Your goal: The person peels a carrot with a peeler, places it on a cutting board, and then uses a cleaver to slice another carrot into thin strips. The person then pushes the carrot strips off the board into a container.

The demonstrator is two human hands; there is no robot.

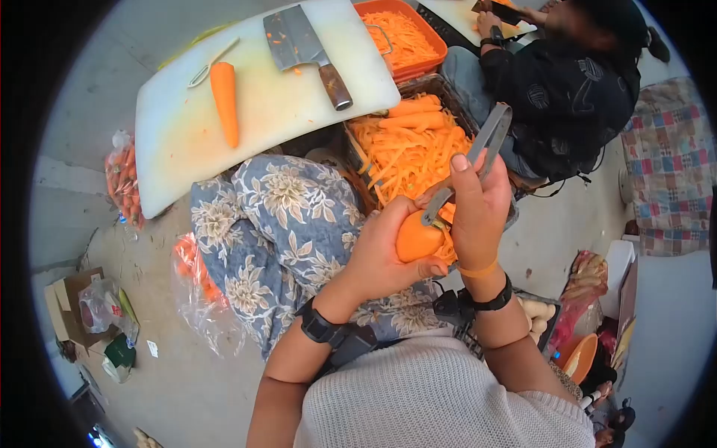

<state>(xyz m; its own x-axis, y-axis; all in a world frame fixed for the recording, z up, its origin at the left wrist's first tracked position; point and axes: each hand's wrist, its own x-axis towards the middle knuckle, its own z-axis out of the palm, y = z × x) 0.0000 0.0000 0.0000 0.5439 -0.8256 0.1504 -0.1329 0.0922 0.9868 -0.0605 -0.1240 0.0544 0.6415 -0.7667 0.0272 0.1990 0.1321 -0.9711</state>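
Head view: a white board [261,104] lies tilted across the top left, above a floral cloth [276,224] over the person's lap. At top right sits a co-worker [560,97] in a dark shirt; its prints are too blurred to read. Between board and co-worker stands a crate [437,88] heaped with carrot strips, and behind it an orange tray [429,33] holds more shreds. A bag of carrots [123,183] lies at the left edge.

On the board rest a cleaver [299,41] and a whole carrot [224,101], well apart.

The left hand [381,254] is closed around a carrot [417,239], held over the lap just in front of the crate. The right hand [478,209] grips a metal peeler [478,149], fingers wrapped about its handle, the blade end touching the carrot's top.
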